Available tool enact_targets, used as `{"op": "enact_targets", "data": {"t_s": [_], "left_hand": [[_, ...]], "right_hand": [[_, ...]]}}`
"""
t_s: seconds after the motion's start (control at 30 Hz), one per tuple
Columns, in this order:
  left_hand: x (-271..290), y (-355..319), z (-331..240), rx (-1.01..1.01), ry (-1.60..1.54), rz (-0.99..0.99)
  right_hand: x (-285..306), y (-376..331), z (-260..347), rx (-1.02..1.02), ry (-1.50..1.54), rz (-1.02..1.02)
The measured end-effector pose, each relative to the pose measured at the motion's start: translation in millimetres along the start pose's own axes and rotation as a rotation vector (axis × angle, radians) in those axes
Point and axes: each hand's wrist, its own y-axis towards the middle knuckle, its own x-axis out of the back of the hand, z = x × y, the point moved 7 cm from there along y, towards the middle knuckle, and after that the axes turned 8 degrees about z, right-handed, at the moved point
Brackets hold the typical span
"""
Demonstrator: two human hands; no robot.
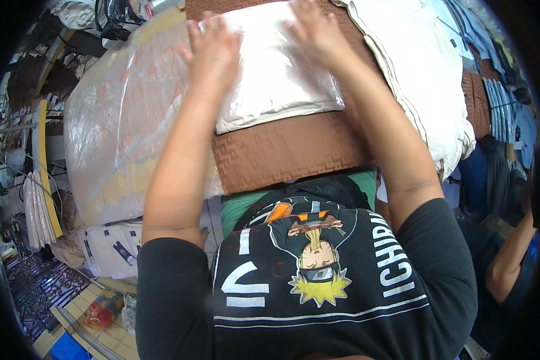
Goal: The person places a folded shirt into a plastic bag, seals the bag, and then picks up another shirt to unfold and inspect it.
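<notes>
A folded white garment in a clear plastic bag [276,78] lies flat in front of me on a brown patterned cloth [294,147]. My left hand [216,48] is at the bag's left edge, palm down with the fingers apart. Over the upper right part of the bag, my right hand [319,33] is stretched out, slightly smeared by motion, with its fingers spread. Neither hand grips anything. Whether the palms press on the plastic or hover just above it, I cannot tell.
Left of the cloth, clear plastic sheeting [126,114] covers the surface. White garments [417,72] lie heaped on the right, with folded blue clothes [495,99] farther right. Another person's arm [510,264] shows at the lower right. Clothes hang by a yellow post [47,168].
</notes>
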Motion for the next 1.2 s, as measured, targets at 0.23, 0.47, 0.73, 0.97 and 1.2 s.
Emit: {"op": "enact_targets", "data": {"t_s": [0.23, 0.47, 0.73, 0.97, 1.2], "left_hand": [[-43.5, -31.1, -32.9, -0.097, 0.085, 0.019], [-34.6, -35.9, 5.3, 0.197, 0.192, 0.229], [44.3, -114.2, 35.8, 0.013, -0.292, -0.021], [11.1, -133.2, -17.9, -0.287, -0.064, 0.141], [18.5, -121.9, -17.0, -0.271, 0.017, 0.193]], "right_hand": [[-16.5, -53.9, 31.8, -0.101, 0.339, 0.519], [-27.2, -55.4, 23.4, -0.113, 0.461, 0.662], [58.4, -61.0, 43.0, 0.091, 0.602, 0.451], [85.9, -85.4, 68.8, 0.171, 0.45, 0.588], [77.1, -102.5, 17.8, 0.197, 0.358, 0.599]]}}
